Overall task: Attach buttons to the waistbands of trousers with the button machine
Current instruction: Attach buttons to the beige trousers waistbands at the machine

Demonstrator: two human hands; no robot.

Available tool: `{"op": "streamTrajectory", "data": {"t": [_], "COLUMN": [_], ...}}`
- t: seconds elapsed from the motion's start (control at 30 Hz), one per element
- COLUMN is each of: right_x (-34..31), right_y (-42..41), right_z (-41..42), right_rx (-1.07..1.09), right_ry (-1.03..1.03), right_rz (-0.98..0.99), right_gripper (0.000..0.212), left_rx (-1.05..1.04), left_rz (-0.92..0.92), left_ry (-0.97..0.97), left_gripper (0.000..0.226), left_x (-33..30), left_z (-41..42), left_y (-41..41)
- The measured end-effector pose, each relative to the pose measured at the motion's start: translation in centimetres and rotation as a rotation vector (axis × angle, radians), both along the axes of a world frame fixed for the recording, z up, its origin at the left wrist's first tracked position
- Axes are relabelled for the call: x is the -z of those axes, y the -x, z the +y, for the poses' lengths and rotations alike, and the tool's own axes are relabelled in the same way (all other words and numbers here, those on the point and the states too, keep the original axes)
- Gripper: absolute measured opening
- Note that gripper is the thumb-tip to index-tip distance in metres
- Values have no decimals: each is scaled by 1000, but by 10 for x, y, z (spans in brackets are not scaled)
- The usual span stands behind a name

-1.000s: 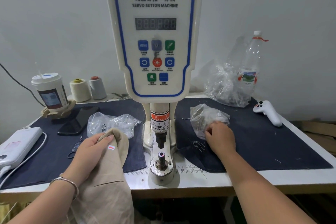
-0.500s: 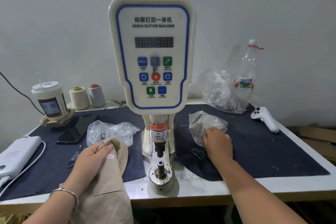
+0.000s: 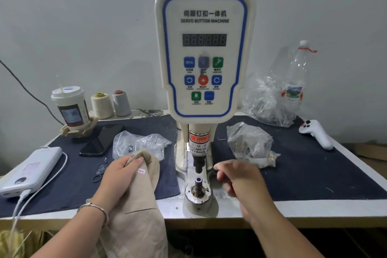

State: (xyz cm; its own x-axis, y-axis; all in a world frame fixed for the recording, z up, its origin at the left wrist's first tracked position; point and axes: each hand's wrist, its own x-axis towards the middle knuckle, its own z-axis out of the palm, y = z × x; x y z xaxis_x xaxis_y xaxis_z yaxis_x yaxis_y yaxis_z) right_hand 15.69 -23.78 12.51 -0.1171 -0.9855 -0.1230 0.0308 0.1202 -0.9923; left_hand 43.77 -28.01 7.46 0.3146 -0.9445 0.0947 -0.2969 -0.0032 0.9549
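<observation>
Navy-clothed bench: right hand [image 3: 238,176], away from the button bag [image 3: 249,144], now nears the machine's post [image 3: 198,183], apparently pinching a button; left hand [image 3: 119,174] grips beige trousers [image 3: 144,190].

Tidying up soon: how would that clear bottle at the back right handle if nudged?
The bottle looks empty, so probably light. Tall and narrow, it would likely tip easily. It leans by crumpled plastic bags, which might cushion it.

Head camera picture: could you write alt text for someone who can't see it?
A person's left hand grips beige trousers beside a white servo button machine, while the right hand pinches something small near its lower post.
</observation>
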Motion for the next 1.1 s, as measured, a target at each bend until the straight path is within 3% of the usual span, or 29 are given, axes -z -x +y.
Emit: {"op": "streamTrajectory", "data": {"t": [0.17, 0.27, 0.47, 0.7, 1.1], "right_x": [1, -3, -10, -16, -23], "right_y": [-19, -25, -27, -25, -25], "right_z": [12, 11, 11, 18, 24], "right_rx": [-106, -113, -142, -143, -111], "right_ry": [-259, -359, -507, -509, -510], "right_rz": [-360, -459, -663, -758, -811], "right_gripper": [15, 15, 24, 5, 13], "left_rx": [12, 8, 3, 14, 1], "left_rz": [-19, -25, -39, -30, -31], "left_ry": [12, 12, 5, 3, -6], "left_gripper": [31, 22, 25, 27, 27], "left_x": [1, 2, 5, 7, 6], "left_z": [0, -2, -4, -5, -5], "left_y": [1, -2, -3, -6, -4]}}
